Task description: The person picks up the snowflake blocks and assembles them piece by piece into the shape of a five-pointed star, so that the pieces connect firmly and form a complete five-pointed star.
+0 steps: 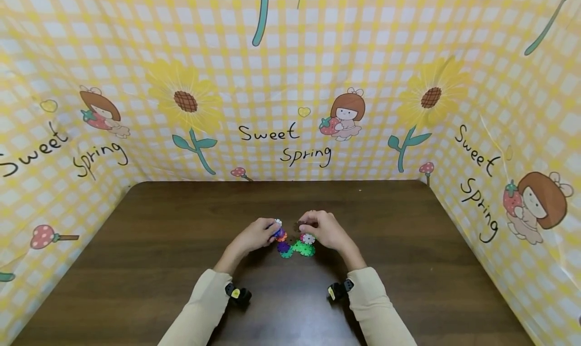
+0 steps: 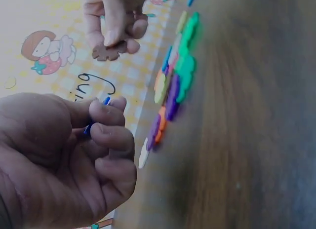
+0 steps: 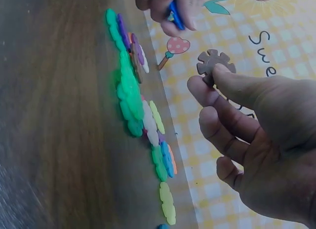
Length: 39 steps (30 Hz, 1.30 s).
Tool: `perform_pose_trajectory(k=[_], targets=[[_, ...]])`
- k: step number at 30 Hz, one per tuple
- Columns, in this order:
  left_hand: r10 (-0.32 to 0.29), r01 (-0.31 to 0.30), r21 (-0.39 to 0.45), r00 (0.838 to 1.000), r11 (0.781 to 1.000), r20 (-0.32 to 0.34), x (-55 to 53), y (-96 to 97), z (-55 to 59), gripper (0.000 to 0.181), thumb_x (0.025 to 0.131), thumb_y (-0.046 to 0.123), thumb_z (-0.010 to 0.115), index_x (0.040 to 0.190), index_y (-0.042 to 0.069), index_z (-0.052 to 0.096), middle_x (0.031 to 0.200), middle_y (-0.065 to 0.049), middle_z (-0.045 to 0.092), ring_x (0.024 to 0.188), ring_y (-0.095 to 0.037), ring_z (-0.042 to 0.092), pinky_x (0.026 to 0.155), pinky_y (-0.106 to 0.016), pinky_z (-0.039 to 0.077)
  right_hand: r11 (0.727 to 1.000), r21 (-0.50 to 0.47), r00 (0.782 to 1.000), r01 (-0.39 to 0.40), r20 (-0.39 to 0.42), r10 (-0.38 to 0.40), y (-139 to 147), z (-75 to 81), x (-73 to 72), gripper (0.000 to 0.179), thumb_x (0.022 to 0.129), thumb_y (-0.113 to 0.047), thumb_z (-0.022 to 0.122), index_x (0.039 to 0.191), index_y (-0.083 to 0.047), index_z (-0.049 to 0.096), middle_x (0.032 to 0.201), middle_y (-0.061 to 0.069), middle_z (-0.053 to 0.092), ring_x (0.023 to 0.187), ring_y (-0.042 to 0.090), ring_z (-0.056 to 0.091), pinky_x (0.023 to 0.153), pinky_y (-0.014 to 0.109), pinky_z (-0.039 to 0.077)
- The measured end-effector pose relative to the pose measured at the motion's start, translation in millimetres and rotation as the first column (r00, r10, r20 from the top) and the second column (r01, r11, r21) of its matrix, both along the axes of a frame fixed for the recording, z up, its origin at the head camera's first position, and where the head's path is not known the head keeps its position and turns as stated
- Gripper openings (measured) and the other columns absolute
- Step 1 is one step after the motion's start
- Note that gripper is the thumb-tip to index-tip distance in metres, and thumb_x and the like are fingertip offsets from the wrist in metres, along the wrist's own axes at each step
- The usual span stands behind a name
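Between thumb and fingertips my right hand pinches a brown notched plastic disc, a snowflake-style building disc. My left hand pinches a blue disc, seen nearly edge-on and mostly hidden by the fingers in the left wrist view. The two held discs are apart. On the table below and between the hands lie several more notched discs: green discs, a purple disc, a white disc and orange ones. Some of these overlap one another.
The dark brown wooden table is ringed at the back and sides by a yellow checked cloth with printed flowers and figures. A black wrist camera is strapped at the left sleeve, another at the right.
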State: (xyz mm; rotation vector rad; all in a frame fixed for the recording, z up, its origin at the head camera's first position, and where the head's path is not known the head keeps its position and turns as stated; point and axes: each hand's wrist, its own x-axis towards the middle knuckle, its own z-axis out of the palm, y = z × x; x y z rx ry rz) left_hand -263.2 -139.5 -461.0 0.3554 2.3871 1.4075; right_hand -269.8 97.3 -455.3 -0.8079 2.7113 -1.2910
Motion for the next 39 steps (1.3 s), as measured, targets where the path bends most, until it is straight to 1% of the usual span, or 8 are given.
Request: perform_pose_trajectory(k=[4, 7, 10, 18, 22, 26, 32, 39], targets=[[-0.056, 0.044, 0.117, 0.994, 0.992, 0.098, 2.4, -0.5, 0.8, 0.033, 0.11, 0.018, 0.039, 0.101, -0.006, 0.06, 0.071, -0.001, 0.051, 0.056, -0.011, 0.039, 0.051, -0.024, 0.032, 1.0, -0.008, 1.0, -0.013, -0.019, 0.013, -2.7, -2.4, 2.1, 0.009, 0.095, -0.015, 0.071, 0.1, -0.009, 0.073, 0.091, -0.002, 0.072, 0.084, 0.012, 0.065, 0.076, 0.028, 0.053], [-0.091, 0.069, 0.158, 0.986, 0.985, 0.136, 3.5, -0.8, 1.6, 0.035, 0.11, 0.019, 0.038, 0.113, -0.007, 0.061, 0.075, -0.002, 0.053, 0.059, -0.012, 0.041, 0.053, -0.024, 0.033, 0.999, -0.03, 1.0, -0.017, -0.008, 0.017, -3.7, -2.6, 4.0, 0.011, 0.095, -0.015, 0.07, 0.101, -0.007, 0.073, 0.089, -0.002, 0.073, 0.082, 0.012, 0.066, 0.075, 0.029, 0.054], [-0.124, 0.091, 0.195, 0.979, 0.977, 0.162, 4.1, -0.9, 3.1, 0.037, 0.11, 0.021, 0.038, 0.117, -0.009, 0.059, 0.078, -0.002, 0.054, 0.061, -0.013, 0.041, 0.055, -0.024, 0.033, 0.998, -0.046, 0.999, -0.034, -0.011, 0.033, -4.5, -3.3, 4.9, 0.012, 0.096, -0.015, 0.069, 0.101, -0.006, 0.073, 0.087, -0.003, 0.073, 0.08, 0.01, 0.066, 0.074, 0.029, 0.055], [-0.156, 0.113, 0.26, 0.976, 0.959, 0.151, 2.9, -0.1, 4.5, 0.039, 0.11, 0.019, 0.038, 0.106, -0.015, 0.057, 0.076, -0.004, 0.061, 0.057, -0.012, 0.042, 0.055, -0.024, 0.035, 0.998, -0.054, 0.998, -0.041, -0.044, 0.039, -7.1, -3.6, 5.3, 0.004, 0.094, -0.016, 0.071, 0.096, -0.013, 0.074, 0.083, -0.006, 0.072, 0.079, 0.008, 0.066, 0.074, 0.026, 0.053], [-0.171, 0.122, 0.291, 0.974, 0.949, 0.149, 1.6, 0.6, 3.0, 0.04, 0.11, 0.018, 0.039, 0.107, -0.018, 0.056, 0.077, -0.004, 0.067, 0.055, -0.01, 0.044, 0.056, -0.023, 0.037, 0.997, -0.063, 0.997, -0.04, -0.069, 0.036, -7.8, -3.3, 5.8, 0.005, 0.094, -0.017, 0.071, 0.096, -0.013, 0.075, 0.085, -0.007, 0.073, 0.08, 0.008, 0.065, 0.073, 0.026, 0.053], [-0.178, 0.115, 0.318, 0.968, 0.941, 0.175, 1.4, 1.7, 2.7, 0.043, 0.11, 0.021, 0.04, 0.109, -0.019, 0.058, 0.074, -0.004, 0.07, 0.054, -0.009, 0.046, 0.055, -0.023, 0.037, 0.998, -0.064, 0.993, -0.021, -0.115, 0.013, -8.3, -3.3, 4.9, 0.006, 0.094, -0.018, 0.072, 0.095, -0.014, 0.076, 0.086, -0.009, 0.073, 0.077, 0.006, 0.064, 0.071, 0.025, 0.053], [-0.186, 0.101, 0.359, 0.96, 0.928, 0.212, 2.5, 4.1, 3.4, 0.043, 0.109, 0.023, 0.043, 0.095, -0.012, 0.063, 0.066, -0.002, 0.067, 0.048, -0.006, 0.046, 0.049, -0.019, 0.037, 0.999, -0.048, 0.977, 0.002, -0.215, -0.012, -10.1, -0.1, 4.8, 0.006, 0.093, -0.017, 0.072, 0.094, -0.013, 0.076, 0.086, -0.006, 0.074, 0.076, 0.006, 0.066, 0.069, 0.027, 0.054], [-0.168, 0.05, 0.421, 0.954, 0.906, 0.248, 3.2, 2.6, 7.3, 0.04, 0.11, 0.021, 0.041, 0.086, -0.002, 0.064, 0.062, 0.0, 0.064, 0.045, -0.004, 0.041, 0.047, -0.018, 0.031, 1.0, -0.006, 0.947, -0.018, -0.32, 0.015, -16.1, -1.2, 4.0, 0.01, 0.094, -0.014, 0.071, 0.099, -0.008, 0.076, 0.093, 0.001, 0.075, 0.083, 0.014, 0.067, 0.074, 0.032, 0.055]])
